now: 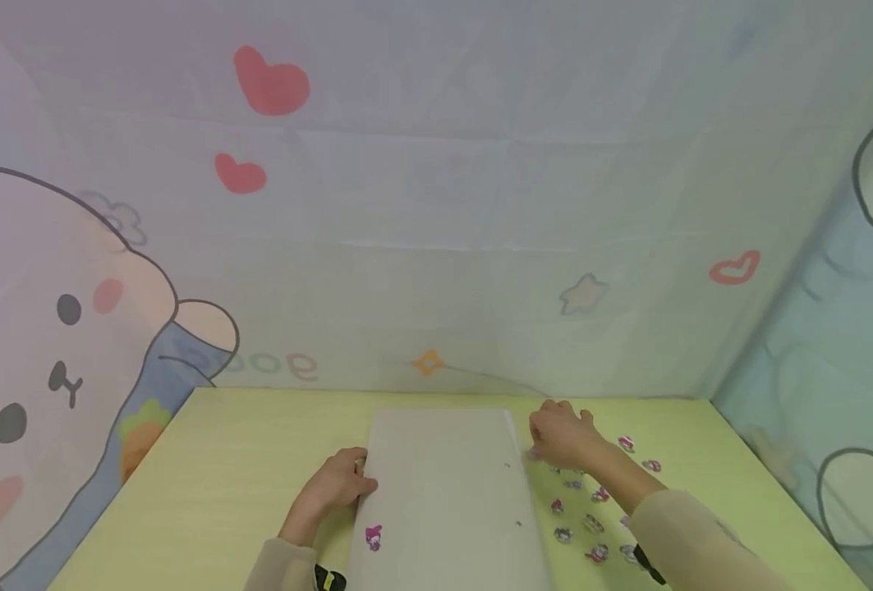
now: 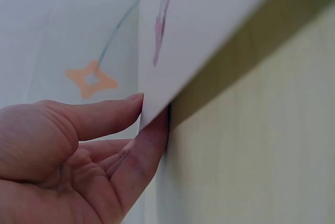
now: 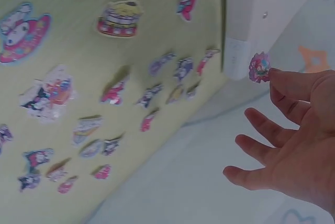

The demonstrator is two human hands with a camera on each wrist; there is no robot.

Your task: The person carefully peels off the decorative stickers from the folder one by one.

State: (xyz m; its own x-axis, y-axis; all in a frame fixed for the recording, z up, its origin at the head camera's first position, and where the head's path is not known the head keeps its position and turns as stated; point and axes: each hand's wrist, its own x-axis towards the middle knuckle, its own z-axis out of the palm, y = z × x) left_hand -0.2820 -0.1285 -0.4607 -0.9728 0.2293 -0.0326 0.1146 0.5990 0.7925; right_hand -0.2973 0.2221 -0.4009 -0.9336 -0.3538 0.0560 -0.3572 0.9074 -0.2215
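A white binder-like cover (image 1: 443,492), with two small round studs near its right side, lies on the yellow table. My left hand (image 1: 340,482) holds its left edge, thumb on top and fingers beneath; the left wrist view shows this edge raised off the table, between the thumb and fingers of the left hand (image 2: 104,150). One pink sticker (image 1: 374,538) is on the cover's lower left. Beyond the cover's right edge, my right hand (image 1: 565,435) pinches a small pink-purple sticker (image 3: 259,67) between thumb and forefinger, its other fingers spread.
Several loose cartoon stickers (image 1: 593,523) lie on the table (image 1: 259,460) right of the cover, under and around the right forearm. A printed cloth (image 1: 436,205) with hearts and a bear hangs behind the table and at both sides.
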